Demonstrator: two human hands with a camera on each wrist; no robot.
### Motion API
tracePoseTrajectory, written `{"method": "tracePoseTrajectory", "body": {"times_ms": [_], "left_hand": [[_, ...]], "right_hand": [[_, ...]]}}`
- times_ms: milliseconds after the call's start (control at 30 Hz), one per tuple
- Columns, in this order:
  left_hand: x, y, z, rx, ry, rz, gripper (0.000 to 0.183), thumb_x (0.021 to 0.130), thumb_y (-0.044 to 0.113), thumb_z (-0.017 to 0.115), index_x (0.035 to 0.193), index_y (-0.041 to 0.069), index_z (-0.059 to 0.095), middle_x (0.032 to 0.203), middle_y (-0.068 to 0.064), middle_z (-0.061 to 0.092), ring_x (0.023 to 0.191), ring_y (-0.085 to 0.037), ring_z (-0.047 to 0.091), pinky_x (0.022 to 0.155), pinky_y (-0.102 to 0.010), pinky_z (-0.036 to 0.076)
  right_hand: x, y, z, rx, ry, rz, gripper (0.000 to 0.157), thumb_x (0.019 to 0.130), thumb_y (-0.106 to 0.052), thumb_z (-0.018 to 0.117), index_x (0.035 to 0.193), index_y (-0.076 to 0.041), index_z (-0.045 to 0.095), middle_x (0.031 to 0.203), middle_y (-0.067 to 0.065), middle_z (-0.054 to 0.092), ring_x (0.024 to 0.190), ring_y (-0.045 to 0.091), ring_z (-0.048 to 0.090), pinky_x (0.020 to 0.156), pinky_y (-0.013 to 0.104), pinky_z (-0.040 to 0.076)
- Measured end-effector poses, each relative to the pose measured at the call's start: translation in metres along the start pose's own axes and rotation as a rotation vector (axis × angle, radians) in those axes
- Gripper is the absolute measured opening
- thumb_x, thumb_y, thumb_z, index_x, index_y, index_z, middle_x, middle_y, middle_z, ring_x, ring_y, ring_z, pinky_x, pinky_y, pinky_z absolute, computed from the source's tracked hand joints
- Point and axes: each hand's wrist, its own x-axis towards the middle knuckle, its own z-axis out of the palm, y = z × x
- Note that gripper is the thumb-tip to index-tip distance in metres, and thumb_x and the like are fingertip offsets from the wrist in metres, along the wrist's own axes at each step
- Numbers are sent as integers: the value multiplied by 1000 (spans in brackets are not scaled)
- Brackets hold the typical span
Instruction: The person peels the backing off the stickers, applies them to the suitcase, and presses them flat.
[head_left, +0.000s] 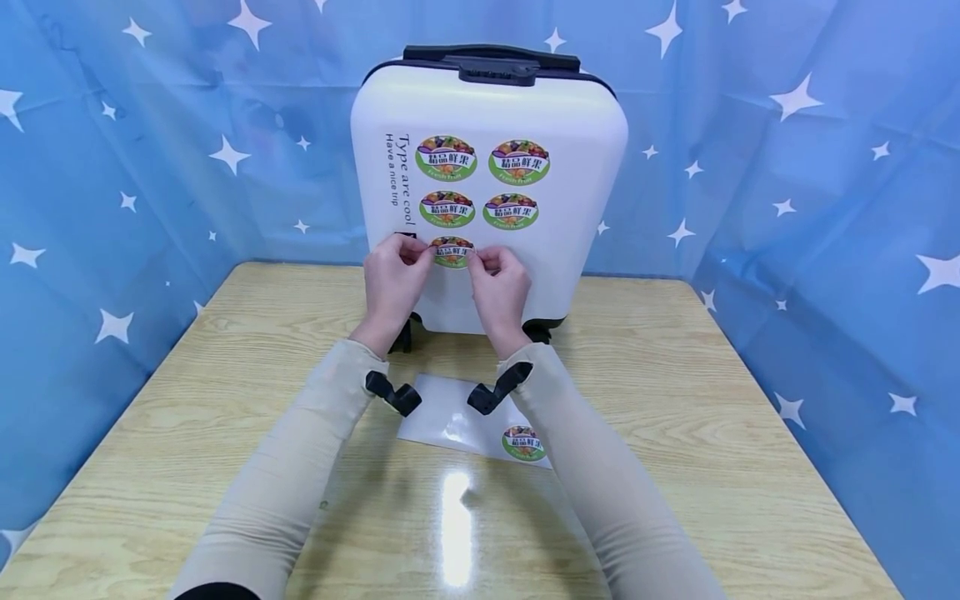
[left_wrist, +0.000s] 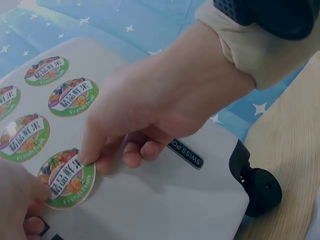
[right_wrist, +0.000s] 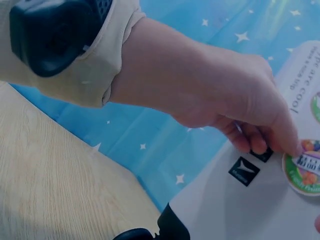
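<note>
An oval "Fresh fruit" sticker (head_left: pixel 452 252) lies against the front of the white suitcase (head_left: pixel 517 283), below several matching stickers set in two columns. My left hand (head_left: pixel 396 273) pinches its left edge between thumb and finger. At the opposite edge my right hand (head_left: pixel 501 287) holds it the same way. In the left wrist view the right hand (left_wrist: pixel 160 95) has its thumb and fingertip on the sticker (left_wrist: pixel 70 182), which looks almost flat to the shell. The right wrist view shows the left hand (right_wrist: pixel 225 95) at the other edge, near a small black label (right_wrist: pixel 244 171).
The suitcase stands upright on the wooden table (head_left: pixel 247 350), its black handle (head_left: pixel 491 57) on top. A glossy backing sheet (head_left: pixel 450 408) lies below my forearms with one fruit sticker (head_left: pixel 522 443) on it. Blue star-patterned curtain (head_left: pixel 300 100) encloses the back and sides.
</note>
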Motion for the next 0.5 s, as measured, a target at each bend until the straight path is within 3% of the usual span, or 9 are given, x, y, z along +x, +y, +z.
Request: {"method": "tracePoseTrajectory", "body": {"times_ms": [167, 500], "left_hand": [[-1, -4, -1, -28, 16, -27, 21, 83, 20, 71, 84, 0, 63, 79, -10, 64, 67, -18, 57, 58, -27, 47], [-4, -11, -3, -44, 40, -44, 24, 82, 22, 72, 84, 1, 62, 78, -9, 62, 68, -18, 54, 56, -27, 44]], "right_hand": [[0, -1, -3, -17, 4, 45, 23, 87, -27, 67, 84, -4, 64, 73, 5, 61, 55, 17, 55, 49, 27, 46], [-3, 6, -6, -51, 20, 56, 28, 85, -30, 69, 78, -4, 64, 68, 5, 59, 50, 17, 53, 45, 26, 43]]}}
